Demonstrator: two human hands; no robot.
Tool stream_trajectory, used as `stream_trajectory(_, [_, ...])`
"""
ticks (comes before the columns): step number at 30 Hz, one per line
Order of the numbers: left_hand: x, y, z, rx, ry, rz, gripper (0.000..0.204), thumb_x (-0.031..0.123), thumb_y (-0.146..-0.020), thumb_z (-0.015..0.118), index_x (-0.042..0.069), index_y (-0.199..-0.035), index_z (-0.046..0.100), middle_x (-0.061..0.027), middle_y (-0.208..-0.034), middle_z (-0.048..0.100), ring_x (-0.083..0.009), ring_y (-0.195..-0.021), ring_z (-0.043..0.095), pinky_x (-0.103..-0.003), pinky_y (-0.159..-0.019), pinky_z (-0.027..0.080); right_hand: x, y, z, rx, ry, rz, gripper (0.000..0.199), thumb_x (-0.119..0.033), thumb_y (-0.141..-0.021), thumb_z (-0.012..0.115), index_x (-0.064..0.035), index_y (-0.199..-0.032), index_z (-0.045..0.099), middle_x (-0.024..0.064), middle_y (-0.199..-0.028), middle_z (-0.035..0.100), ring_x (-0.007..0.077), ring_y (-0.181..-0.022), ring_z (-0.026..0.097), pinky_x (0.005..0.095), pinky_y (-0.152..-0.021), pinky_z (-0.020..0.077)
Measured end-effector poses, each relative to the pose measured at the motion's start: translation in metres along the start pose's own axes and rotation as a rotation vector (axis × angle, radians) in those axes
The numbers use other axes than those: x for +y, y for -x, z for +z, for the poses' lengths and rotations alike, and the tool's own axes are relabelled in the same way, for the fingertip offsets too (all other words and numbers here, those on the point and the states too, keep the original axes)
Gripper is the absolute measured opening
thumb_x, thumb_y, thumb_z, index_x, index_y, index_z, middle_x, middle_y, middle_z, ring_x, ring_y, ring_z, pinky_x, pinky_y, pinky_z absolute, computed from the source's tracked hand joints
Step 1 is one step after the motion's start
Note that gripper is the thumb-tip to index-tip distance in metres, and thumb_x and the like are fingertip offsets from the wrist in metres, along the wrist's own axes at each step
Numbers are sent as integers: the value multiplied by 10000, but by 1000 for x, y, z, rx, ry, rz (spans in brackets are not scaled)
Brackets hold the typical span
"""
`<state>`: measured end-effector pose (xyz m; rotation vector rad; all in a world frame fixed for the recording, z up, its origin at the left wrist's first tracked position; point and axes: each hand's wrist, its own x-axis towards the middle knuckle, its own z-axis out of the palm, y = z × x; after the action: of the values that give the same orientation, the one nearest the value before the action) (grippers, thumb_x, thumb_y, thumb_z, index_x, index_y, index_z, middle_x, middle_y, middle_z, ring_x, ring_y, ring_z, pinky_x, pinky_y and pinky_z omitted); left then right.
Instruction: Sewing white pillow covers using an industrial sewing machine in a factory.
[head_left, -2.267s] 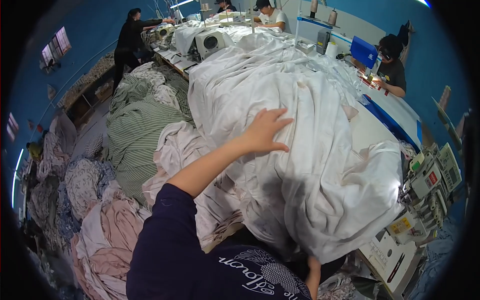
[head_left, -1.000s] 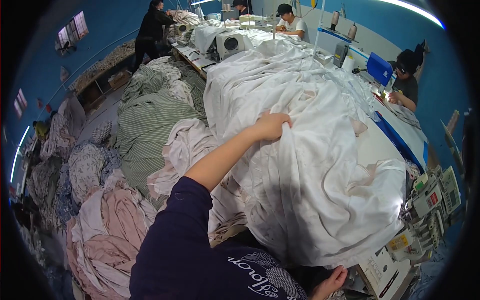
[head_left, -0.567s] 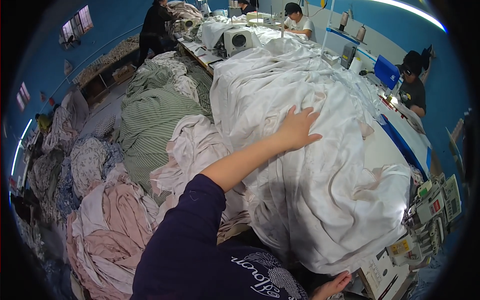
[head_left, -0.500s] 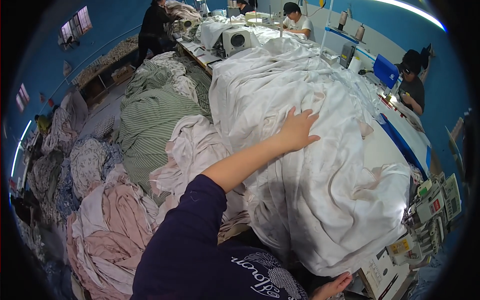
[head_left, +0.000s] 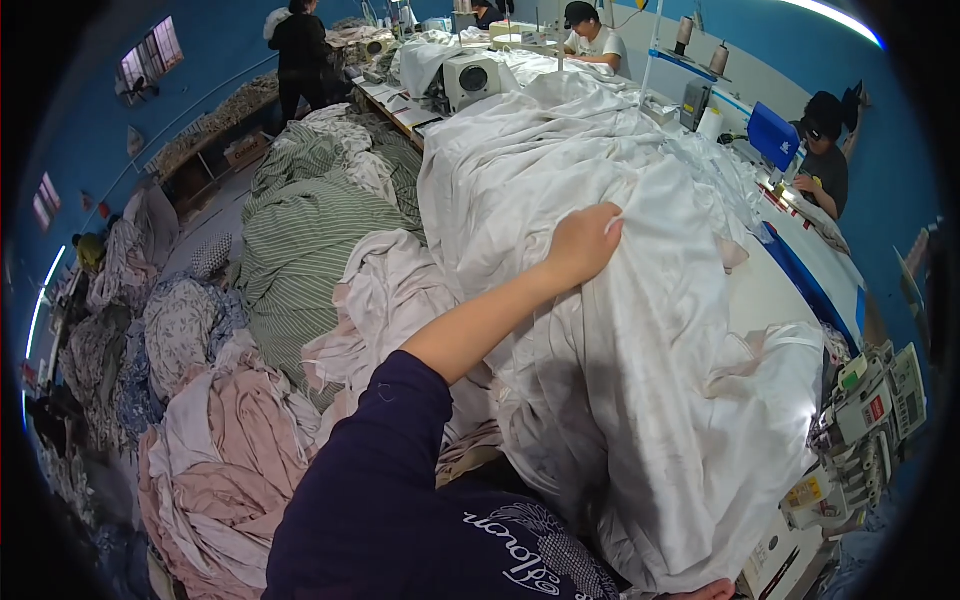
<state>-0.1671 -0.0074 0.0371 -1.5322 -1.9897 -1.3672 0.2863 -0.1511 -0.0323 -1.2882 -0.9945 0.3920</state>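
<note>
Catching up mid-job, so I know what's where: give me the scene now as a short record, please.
Left hand: the left hand grips a fold of white cloth
Right hand: the right hand is at its near edge, mostly out of frame; grip unclear
Left side: green striped cloth, pink cloth
Right side: sewing machine

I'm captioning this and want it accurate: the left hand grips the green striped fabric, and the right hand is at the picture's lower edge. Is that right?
Not quite. In the head view, the left hand grips the white fabric; the green striped fabric lies to its left. The right hand is indeed at the lower edge.
</note>
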Motion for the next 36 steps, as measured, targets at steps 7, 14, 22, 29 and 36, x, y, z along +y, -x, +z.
stream_trajectory(7, [16, 12, 5, -35, -99, 174, 227, 140, -757, 618, 66, -972, 620, -157, -997, 608, -327, -880, 581, -423, -745, 458, 52, 12, -10, -808, 267, 267, 397, -289, -860, 596, 57, -1053, 569, 194, -1033, 608, 241, -937, 584, 355, -811, 452])
stream_trajectory(14, [111, 58, 4, -542, 224, 616, 369, 203, -684, 731, 67, -1003, 607, -111, -1078, 577, -288, -963, 559, -369, -796, 454, 10, -20, 5, -722, 672, -210, 168, -129, -794, 650, 2, -898, 632, 129, -796, 616, 174, -611, 565, 307, -564, 453])
stream_trajectory(22, [102, 96, -6, -806, 135, 170, 308, 80, -662, 739, 13, -926, 594, -87, -931, 577, -211, -637, 523, -294, -600, 440, -38, -96, 40, -357, -210, 285, 423, -84, -832, 614, 14, -1209, 449, 82, -984, 587, 63, -529, 515, 160, -425, 381])
stream_trajectory(29, [67, 88, -20, -367, 230, 105, 31, 16, -796, 590, 0, -801, 564, -107, -744, 544, -235, -626, 521, -273, -588, 415, -25, -126, 58, -673, -268, 565, 364, -115, -830, 643, 46, -1114, 482, 93, -917, 630, 85, -466, 549, 174, -353, 345])
stream_trajectory(36, [90, 98, -19, -527, 141, 152, 60, 10, -810, 573, 19, -860, 605, -82, -842, 594, -163, -600, 536, -236, -554, 408, -26, -109, 74, -587, -383, 572, 292, -149, -844, 638, -8, -1070, 519, 73, -935, 639, 81, -469, 546, 176, -368, 379])
